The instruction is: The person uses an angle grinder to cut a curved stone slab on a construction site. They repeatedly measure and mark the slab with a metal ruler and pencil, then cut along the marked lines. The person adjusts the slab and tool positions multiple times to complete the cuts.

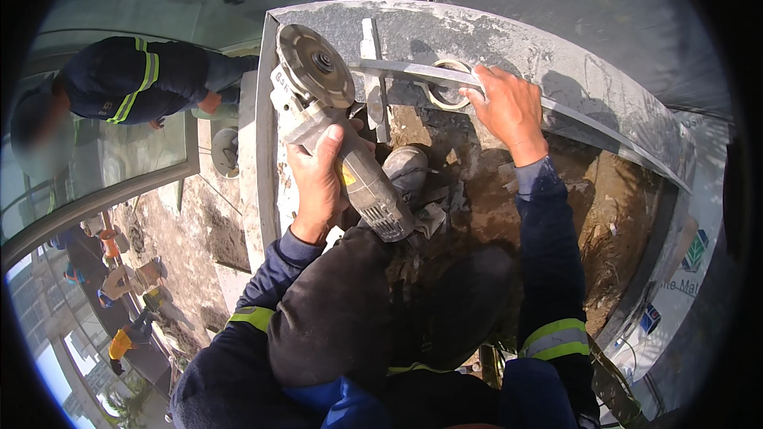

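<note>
My left hand (pixel 318 171) is closed round the body of a grey angle grinder (pixel 377 199), whose cutting disc (pixel 314 63) faces up over the left end of a curved grey slab (pixel 548 59). With bent fingers, my right hand (pixel 509 111) grips a long metal bar (pixel 596 127) lying along the slab. A pale ring, perhaps a tape roll (pixel 437 98), sits under the bar beside my right fingertips. A short metal piece (pixel 369 38) crosses the bar, just right of the disc. My knee and boot (pixel 405 171) are below the slab.
A worker in a dark reflective top (pixel 135 79) is at the upper left beside glass panels (pixel 48 199), near a bucket (pixel 225 151). Smaller figures of people (pixel 127 338) show at the lower left. Dirt and rubble (pixel 612 222) lie below the slab; a printed panel (pixel 675 286) stands at the right.
</note>
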A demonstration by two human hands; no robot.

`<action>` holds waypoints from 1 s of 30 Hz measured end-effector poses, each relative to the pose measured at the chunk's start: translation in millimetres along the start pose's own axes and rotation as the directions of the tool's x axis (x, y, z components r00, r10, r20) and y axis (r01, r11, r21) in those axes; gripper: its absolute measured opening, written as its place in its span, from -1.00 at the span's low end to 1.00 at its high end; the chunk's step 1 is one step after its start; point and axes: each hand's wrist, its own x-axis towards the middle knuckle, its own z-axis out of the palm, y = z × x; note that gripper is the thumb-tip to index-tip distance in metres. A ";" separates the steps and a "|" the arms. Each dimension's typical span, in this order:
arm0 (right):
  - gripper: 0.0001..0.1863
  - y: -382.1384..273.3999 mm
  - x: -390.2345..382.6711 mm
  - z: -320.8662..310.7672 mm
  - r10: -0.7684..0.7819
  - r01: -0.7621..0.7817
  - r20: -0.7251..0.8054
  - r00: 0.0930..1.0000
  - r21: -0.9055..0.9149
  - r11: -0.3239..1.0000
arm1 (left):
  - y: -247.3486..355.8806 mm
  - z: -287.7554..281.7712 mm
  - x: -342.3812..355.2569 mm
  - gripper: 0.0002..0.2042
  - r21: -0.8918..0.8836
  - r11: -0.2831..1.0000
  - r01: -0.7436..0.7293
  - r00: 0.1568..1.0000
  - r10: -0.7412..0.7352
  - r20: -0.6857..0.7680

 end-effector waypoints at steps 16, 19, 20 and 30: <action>-0.43 7.5 -2.7 -7.0 0.003 -0.001 0.047 0.999 -0.032 0.999 | -8.3 -15.0 -7.0 -0.32 -0.161 0.972 0.171 0.984 -0.160 0.078; -0.37 12.6 -7.5 -14.2 0.031 -0.031 0.017 0.999 -0.050 0.998 | -5.2 -12.8 -7.7 -0.33 -0.155 0.977 0.146 0.989 -0.142 0.039; -0.35 14.6 -9.2 -14.4 0.032 -0.032 0.005 0.999 -0.053 0.998 | -5.3 -13.8 -7.8 -0.33 -0.151 0.979 0.140 0.990 -0.135 0.040; -0.25 24.6 -37.5 -21.9 0.010 -0.052 -0.276 0.961 -0.148 0.988 | -2.8 -1.9 -2.4 -0.33 -0.118 0.983 0.139 0.980 -0.120 0.161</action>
